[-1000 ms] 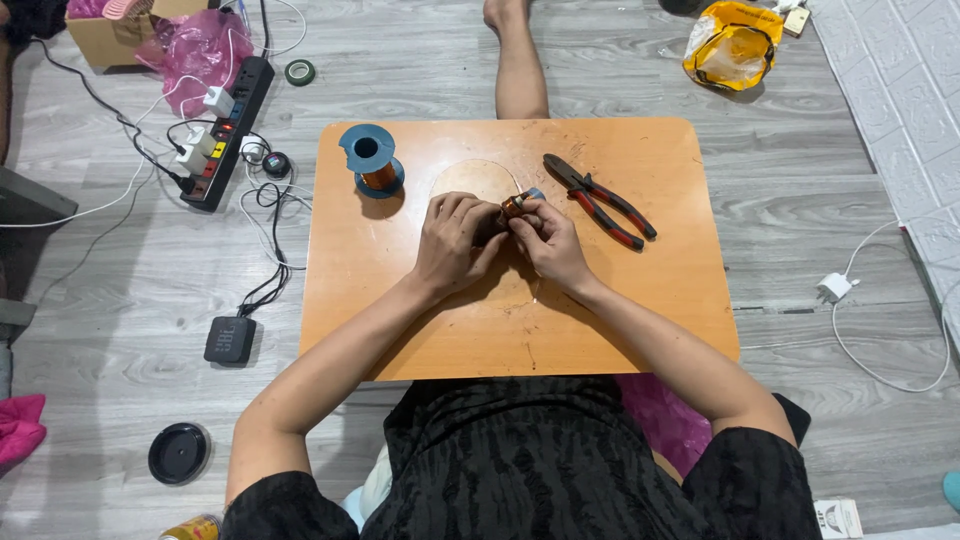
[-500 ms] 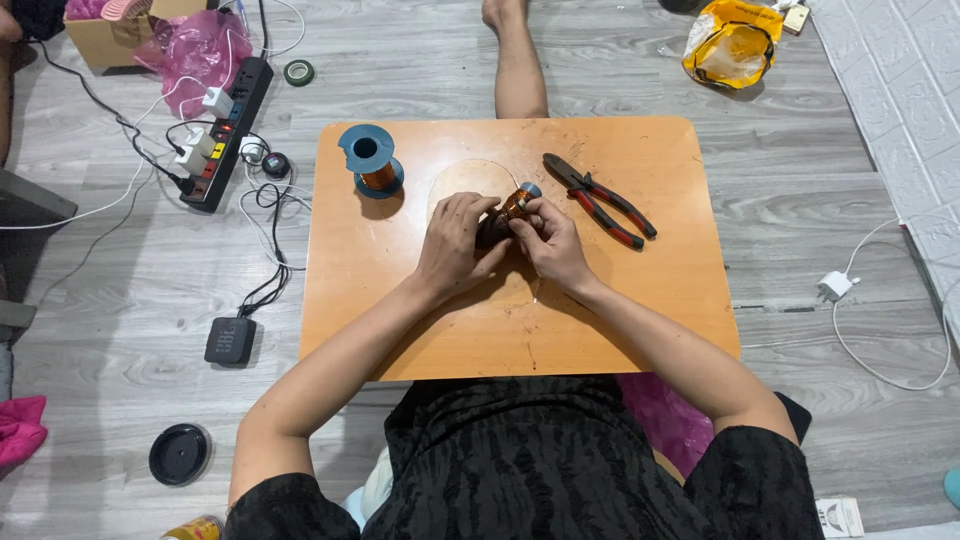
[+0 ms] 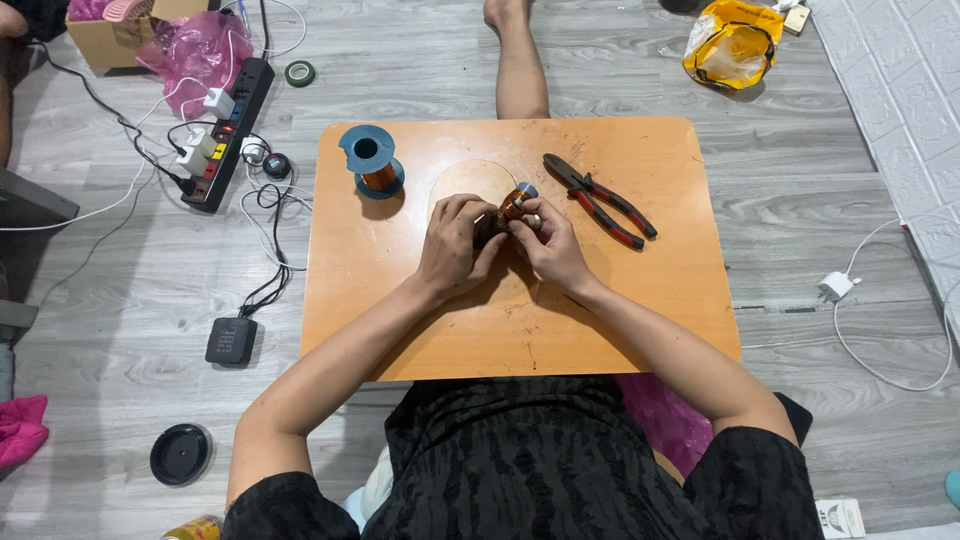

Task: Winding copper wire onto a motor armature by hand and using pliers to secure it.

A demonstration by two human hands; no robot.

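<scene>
Both the left hand (image 3: 455,243) and right hand (image 3: 545,240) clamp a small copper coil (image 3: 513,204) above the orange table (image 3: 400,300), pliers (image 3: 600,200) just right of it.

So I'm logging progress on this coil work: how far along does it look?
Copper already shows on the small coil, so some winding looks done. In hand: the left hand and the right hand both grip that coil over the orange table. The blue spool holds more copper wire, and the pliers lie untouched beside the hands. How much winding remains cannot be told.
</scene>
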